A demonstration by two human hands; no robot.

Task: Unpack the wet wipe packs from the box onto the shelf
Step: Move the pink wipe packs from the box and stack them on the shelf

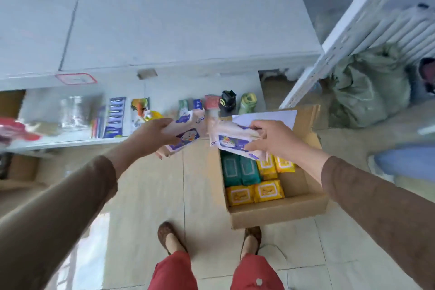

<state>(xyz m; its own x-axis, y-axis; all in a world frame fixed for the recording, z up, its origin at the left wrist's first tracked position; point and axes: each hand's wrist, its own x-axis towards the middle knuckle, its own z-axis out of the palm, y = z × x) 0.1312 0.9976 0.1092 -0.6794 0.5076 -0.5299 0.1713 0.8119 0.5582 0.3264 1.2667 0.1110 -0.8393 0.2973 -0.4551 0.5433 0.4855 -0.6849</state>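
My left hand [150,135] grips a pale peach wet wipe pack [186,135] with a purple label, held above the floor just in front of the low shelf [77,141]. My right hand [275,139] grips a second pack of the same kind [233,141] over the open cardboard box [277,213]. The two packs almost touch at their inner ends. Inside the box lie green packs [240,170] and yellow packs [255,193], side by side. A white sheet of paper [275,116] sticks up at the box's far side.
The low shelf carries toothbrush packs [115,117], a clear bag [75,110], toys [141,107] and small bottles [227,100]. A white rack post [329,54] and a green sack [369,87] stand right. My feet [169,238] are on the tiled floor by the box.
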